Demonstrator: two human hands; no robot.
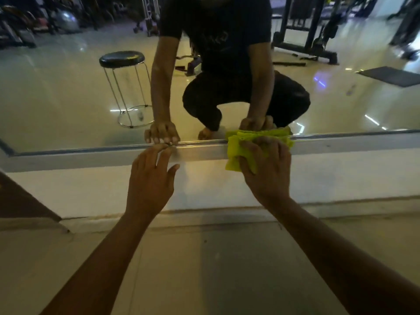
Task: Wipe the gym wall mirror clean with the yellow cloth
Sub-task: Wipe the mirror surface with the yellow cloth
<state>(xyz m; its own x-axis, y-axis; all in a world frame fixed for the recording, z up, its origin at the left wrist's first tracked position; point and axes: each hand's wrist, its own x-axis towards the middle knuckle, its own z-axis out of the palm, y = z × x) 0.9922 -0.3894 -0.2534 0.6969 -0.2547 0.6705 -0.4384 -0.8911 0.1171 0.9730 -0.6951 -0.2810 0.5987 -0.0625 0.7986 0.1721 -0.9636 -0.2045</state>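
From the head camera, looking down at the foot of the wall, the right hand (267,169) has its grip closed round a folded yellow cloth (236,153), fingers curled over the wad and pressing it against the metal bottom frame (200,151) of the gym wall mirror (68,98); the cloth sits right on the frame's edge, with its upper fold touching the glass and its lower corner hanging over the white wall strip (91,189) below. The left hand (151,176) holds nothing: its grip is wide, fingers spread and nearly straight, the fingertips resting on the same frame to the left of the cloth, well apart from it. In the glass the person's reflection squats in dark clothes, both hands meeting their mirrored twins at the frame. Also reflected are a black round stool (122,59) with chrome legs on a glossy floor, a silver exercise ball (66,20) and dark gym machines. Beneath the arms lies pale tiled floor (204,269).
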